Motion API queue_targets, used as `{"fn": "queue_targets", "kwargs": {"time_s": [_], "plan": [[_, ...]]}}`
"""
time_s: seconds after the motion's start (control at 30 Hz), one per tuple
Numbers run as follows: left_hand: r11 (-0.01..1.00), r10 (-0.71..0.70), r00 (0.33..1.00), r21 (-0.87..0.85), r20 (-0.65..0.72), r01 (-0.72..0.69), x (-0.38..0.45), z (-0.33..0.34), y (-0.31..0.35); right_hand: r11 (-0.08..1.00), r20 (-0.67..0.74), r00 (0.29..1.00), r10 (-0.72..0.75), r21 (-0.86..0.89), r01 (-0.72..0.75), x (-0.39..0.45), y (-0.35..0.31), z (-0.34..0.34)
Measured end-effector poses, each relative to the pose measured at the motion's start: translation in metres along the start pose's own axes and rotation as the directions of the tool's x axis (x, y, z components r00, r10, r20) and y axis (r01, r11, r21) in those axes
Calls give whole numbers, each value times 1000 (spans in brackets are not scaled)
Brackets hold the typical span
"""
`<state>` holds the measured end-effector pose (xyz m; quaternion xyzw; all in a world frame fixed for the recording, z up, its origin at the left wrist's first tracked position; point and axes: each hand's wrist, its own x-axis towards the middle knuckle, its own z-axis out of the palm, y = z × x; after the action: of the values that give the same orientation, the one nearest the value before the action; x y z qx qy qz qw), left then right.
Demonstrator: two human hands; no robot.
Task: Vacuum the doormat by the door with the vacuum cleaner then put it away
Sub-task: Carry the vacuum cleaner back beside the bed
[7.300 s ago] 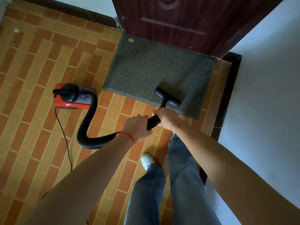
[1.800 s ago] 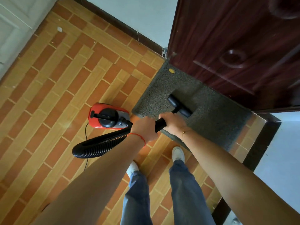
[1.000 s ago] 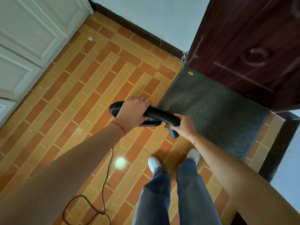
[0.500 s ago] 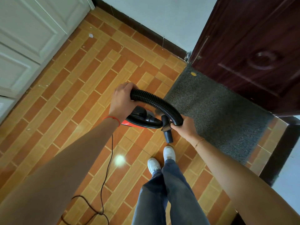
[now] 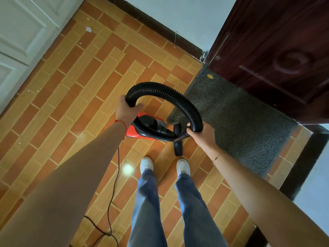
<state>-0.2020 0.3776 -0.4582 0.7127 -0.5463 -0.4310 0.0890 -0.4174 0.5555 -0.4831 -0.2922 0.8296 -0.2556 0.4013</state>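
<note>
Both hands are wrapped round the black hose [image 5: 170,94], which arches in a loop at the centre of the frame: the left hand [image 5: 125,111] grips its left end, the right hand [image 5: 201,133] grips the right end where the nozzle [image 5: 178,144] hangs down. The red vacuum cleaner [image 5: 142,130] sits on the tiles under the loop, just beside the near left corner of the doormat [image 5: 240,122], which lies against the dark door [image 5: 276,50] at the right.

To put it away neatly, I'd fold the loop snug against the body and mind the cord [image 5: 114,184] trailing down the lower left, near the feet. The open floor is to the left, toward the white cupboards [image 5: 19,32]; door and wall close off the right.
</note>
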Motion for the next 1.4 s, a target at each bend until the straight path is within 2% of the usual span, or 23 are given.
{"fn": "queue_targets", "kwargs": {"time_s": [0.1, 0.17, 0.27, 0.43, 0.6, 0.73, 0.93, 1.07, 1.17, 1.27, 1.4], "plan": [[979, -189, 980, -61, 59, 193, 18, 9, -21, 998, -85, 996, 38, 59, -33, 8, -6, 7], [961, -252, 963, -87, 100, 261, 24, 18, -35, 996, -154, 988, 33, 83, -20, 13, -11, 13], [966, -197, 972, -144, 127, 215, 27, 34, -49, 991, -195, 980, 35, 134, -9, 20, -19, 22], [977, -97, 978, -173, 182, 129, 37, 45, -54, 965, -85, 996, 13, 262, 10, 28, -18, 45], [963, -90, 961, -223, 262, 151, 42, 53, -62, 964, -25, 999, -40, 262, 45, 33, -31, 70], [948, -62, 947, -279, 316, 156, 41, 62, -67, 965, 16, 986, -164, 208, 157, 35, -36, 102], [958, 100, 951, -287, 293, -12, 38, 68, -67, 966, -9, 971, -239, 103, 238, 40, -44, 151], [945, 107, 946, -327, 305, -1, 38, 68, -66, 965, -162, 952, -260, -8, 262, 54, -42, 164], [934, 167, 939, -353, 300, -53, 40, 69, -72, 959, -236, 930, -282, -28, 283, 62, -42, 167], [927, 271, 925, -331, 266, -177, 44, 66, -79, 965, -264, 929, -258, -31, 259, 69, -42, 169], [913, 405, 881, -167, 245, -373, 53, 59, -105, 959, -294, 914, -280, -40, 281, 81, -39, 173]]}}
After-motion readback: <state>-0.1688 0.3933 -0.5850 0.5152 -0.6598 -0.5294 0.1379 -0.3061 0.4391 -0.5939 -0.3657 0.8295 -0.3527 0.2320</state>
